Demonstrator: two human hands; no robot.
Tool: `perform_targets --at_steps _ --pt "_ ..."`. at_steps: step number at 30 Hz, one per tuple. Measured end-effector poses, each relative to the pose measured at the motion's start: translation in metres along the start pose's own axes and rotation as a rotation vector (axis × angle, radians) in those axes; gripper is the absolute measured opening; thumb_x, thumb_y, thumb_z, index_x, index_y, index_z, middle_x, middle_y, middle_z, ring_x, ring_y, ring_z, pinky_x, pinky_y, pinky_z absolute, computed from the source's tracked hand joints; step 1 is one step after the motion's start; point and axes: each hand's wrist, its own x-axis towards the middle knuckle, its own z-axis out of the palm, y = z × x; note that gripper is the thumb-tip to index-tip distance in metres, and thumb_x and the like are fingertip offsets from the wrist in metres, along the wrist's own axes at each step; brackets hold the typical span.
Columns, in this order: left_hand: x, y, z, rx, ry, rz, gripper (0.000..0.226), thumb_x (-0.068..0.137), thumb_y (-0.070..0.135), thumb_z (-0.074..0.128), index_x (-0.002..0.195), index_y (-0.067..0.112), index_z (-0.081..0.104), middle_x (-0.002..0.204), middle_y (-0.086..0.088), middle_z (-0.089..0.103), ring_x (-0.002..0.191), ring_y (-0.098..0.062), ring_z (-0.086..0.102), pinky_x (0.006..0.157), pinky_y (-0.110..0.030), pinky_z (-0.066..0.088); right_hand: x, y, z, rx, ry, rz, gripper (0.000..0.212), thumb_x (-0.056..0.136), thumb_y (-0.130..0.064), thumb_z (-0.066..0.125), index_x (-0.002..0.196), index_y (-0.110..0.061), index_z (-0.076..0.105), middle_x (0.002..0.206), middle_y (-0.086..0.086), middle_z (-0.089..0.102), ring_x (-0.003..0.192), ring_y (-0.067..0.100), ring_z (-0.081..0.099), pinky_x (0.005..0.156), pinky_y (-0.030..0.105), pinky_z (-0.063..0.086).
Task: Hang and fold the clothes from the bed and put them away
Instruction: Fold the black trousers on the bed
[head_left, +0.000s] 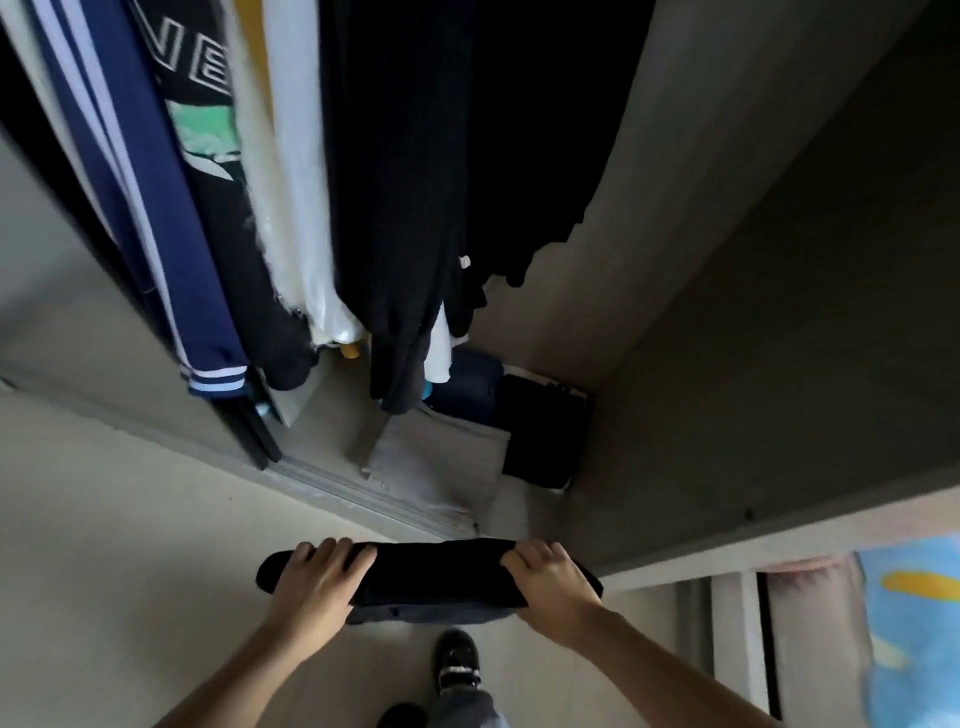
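A folded black garment is held flat in front of me, just outside the open wardrobe. My left hand grips its left end, fingers curled over the top. My right hand grips its right end the same way. On the wardrobe floor lie a folded grey garment, a folded black garment and a dark blue one. Above them hang several clothes, among them a blue jacket with white stripes, a white shirt and black clothes.
The wardrobe's sliding-door track runs across the floor ahead. Its grey side wall stands to the right. A bright blue cloth with a yellow patch shows at the far right. My shoe is on the pale floor below.
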Motion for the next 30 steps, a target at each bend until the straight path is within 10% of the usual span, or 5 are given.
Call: perform_targets --at_steps 5,9,12,19,30 --pt "0.072 -0.022 0.027 0.117 0.120 0.100 0.055 0.047 0.012 0.061 0.100 0.013 0.046 0.070 -0.009 0.060 0.061 -0.029 0.063 0.058 -0.034 0.045 0.055 0.035 0.044 0.015 0.035 0.053 0.062 0.005 -0.044 0.082 0.059 -0.018 0.068 0.060 -0.005 0.063 0.053 0.005 0.060 0.049 0.010 0.043" --pt "0.162 -0.037 0.058 0.182 0.199 0.091 0.070 0.038 0.005 0.072 0.103 0.011 0.047 0.074 -0.012 0.060 0.064 -0.032 0.061 0.053 -0.036 0.048 0.118 0.083 0.082 -0.072 0.241 0.058 0.016 0.053 -0.019 0.061 0.066 -0.015 0.069 0.065 0.001 0.062 0.057 0.019 0.060 0.058 0.026 0.044" --pt "0.215 -0.046 0.080 0.225 0.245 0.018 0.067 0.048 -0.003 0.064 0.112 0.012 0.052 0.089 -0.017 0.059 0.074 -0.035 0.056 0.054 -0.039 0.051 0.151 0.107 0.121 -0.166 0.301 0.107 0.035 0.063 -0.013 0.041 0.078 -0.014 0.073 0.071 0.006 0.063 0.069 0.025 0.053 0.062 0.033 0.040" --pt "0.223 -0.045 0.156 0.325 -0.524 -0.232 0.082 0.092 0.022 0.046 0.149 0.027 -0.013 0.157 -0.018 -0.013 0.144 -0.034 -0.012 0.114 -0.052 0.002 0.158 0.080 0.199 0.066 -0.102 0.180 0.081 0.024 -0.056 0.086 0.100 -0.033 0.074 0.102 0.004 0.072 0.092 0.018 0.070 0.071 0.036 0.057" --pt "0.164 -0.051 0.064 0.222 -0.391 -0.297 0.068 0.095 0.041 0.038 0.151 0.026 0.003 0.158 -0.008 0.000 0.145 -0.026 0.000 0.114 -0.042 0.015 0.133 0.049 0.106 0.131 -0.121 0.305 0.060 0.091 -0.028 0.049 0.146 -0.018 0.030 0.153 0.020 0.018 0.144 0.026 0.014 0.114 0.045 0.016"
